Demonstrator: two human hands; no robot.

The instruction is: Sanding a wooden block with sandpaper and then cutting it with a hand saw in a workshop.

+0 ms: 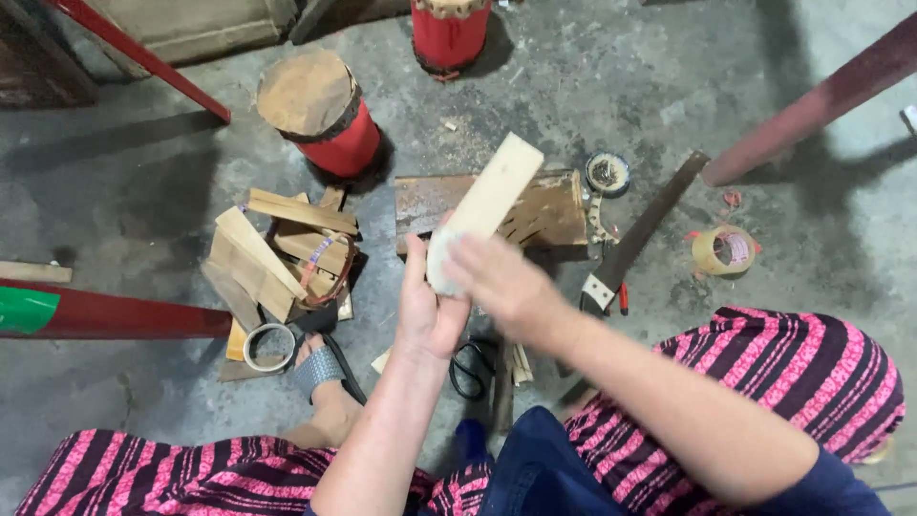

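Note:
A pale flat wooden piece [489, 199] points up and away from me, its near end wrapped in something whitish. My left hand [427, 311] grips that near end from below. My right hand [499, 282] lies over the same end, blurred by motion, fingers curled against it. Right behind the piece a worn wooden block [554, 212] rests on the concrete floor. Black-handled scissors [470, 368] lie on the floor under my hands.
A heap of cut wood strips [272, 248] and a tape roll [270, 346] lie at left by my sandalled foot [325, 382]. A long blade [635, 239], another tape roll [723, 250], a small round tin [607, 173], two red drums [325, 110] and red poles [105, 315] stand around.

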